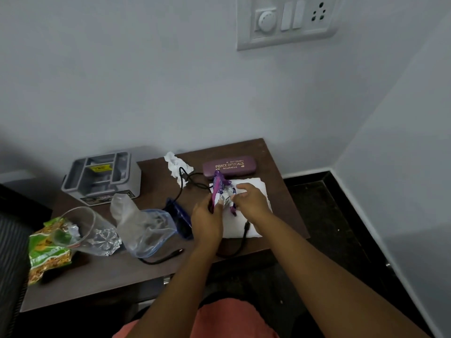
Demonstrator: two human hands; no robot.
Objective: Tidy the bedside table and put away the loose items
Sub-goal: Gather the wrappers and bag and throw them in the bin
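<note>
A purple and silver foil wrapper (219, 189) is held upright above a white folded cloth (253, 189) on the dark brown bedside table (117, 269). My left hand (207, 218) grips its lower left side. My right hand (249, 198) pinches its crumpled silver part from the right. A purple glasses case (229, 165) lies just behind. A crumpled white tissue (174, 164) sits at the table's back edge. A black cable (185, 181) runs across the table and under the cloth.
A clear zip bag (144, 228), a blue pouch (179, 218), a glass tumbler on its side (90, 230) and a green snack packet (46, 250) lie to the left. A grey plastic box (102, 174) stands at the back left. A switch panel (288, 20) is on the wall.
</note>
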